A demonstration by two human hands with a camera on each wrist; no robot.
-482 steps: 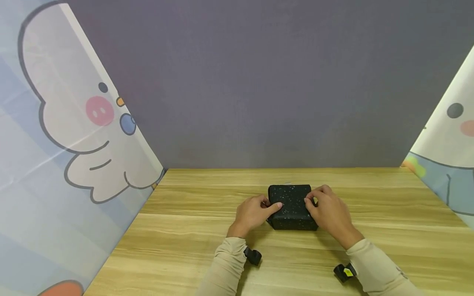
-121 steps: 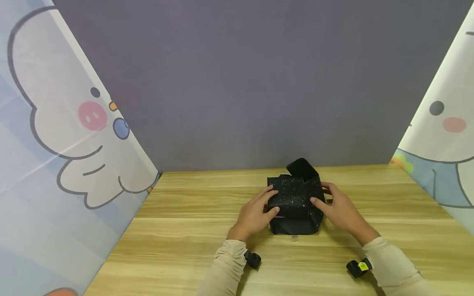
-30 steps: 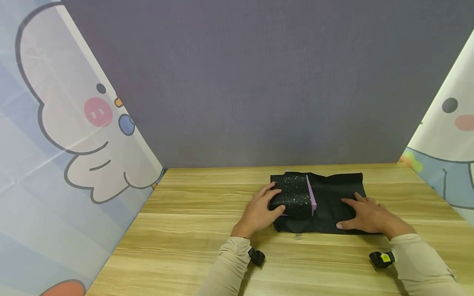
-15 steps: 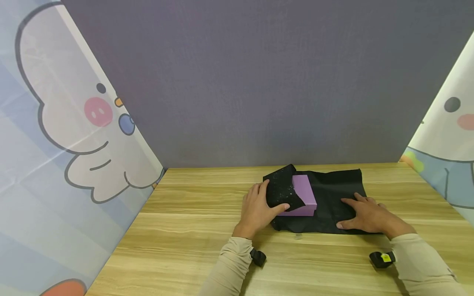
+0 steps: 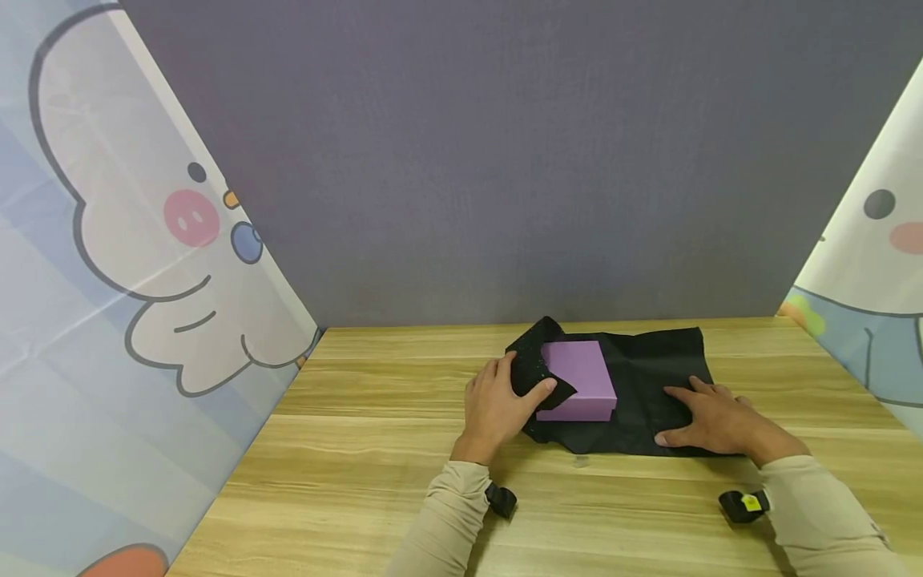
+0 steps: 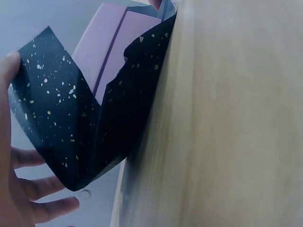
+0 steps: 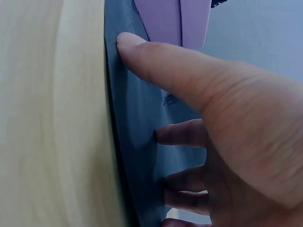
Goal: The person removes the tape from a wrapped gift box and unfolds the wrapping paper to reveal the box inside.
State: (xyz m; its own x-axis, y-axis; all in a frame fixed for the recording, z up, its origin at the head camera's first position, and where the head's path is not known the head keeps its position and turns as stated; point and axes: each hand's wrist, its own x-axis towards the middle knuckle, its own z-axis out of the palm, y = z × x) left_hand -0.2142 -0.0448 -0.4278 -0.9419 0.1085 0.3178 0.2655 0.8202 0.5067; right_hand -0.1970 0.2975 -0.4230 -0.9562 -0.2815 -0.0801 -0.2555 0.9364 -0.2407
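Note:
A purple lidded box [image 5: 586,377] sits on a sheet of black wrapping paper [image 5: 649,365]. The sheet's upper side is plain, while its folded-up left flap shows a speckled face. My left hand [image 5: 493,410] holds that flap at the box's left, thumb on the speckled face and fingers behind, as the left wrist view shows of the paper [image 6: 49,104]. Part of the box's left end is hidden by the flap. Right of the box, my right hand [image 5: 721,421] rests with spread fingers on the flat paper, its thumb [image 7: 161,59] near the paper's front edge.
The wooden table [image 5: 346,473] spreads around the paper, and a small clear piece of tape [image 5: 581,461] lies by its front edge. A grey panel [image 5: 490,176] stands behind; cartoon-printed sheets flank both sides.
Over the last second my left hand has peeled the speckled flap leftward off the box, baring its purple lid. The right hand has stayed on the paper. Earlier, the box was wholly wrapped.

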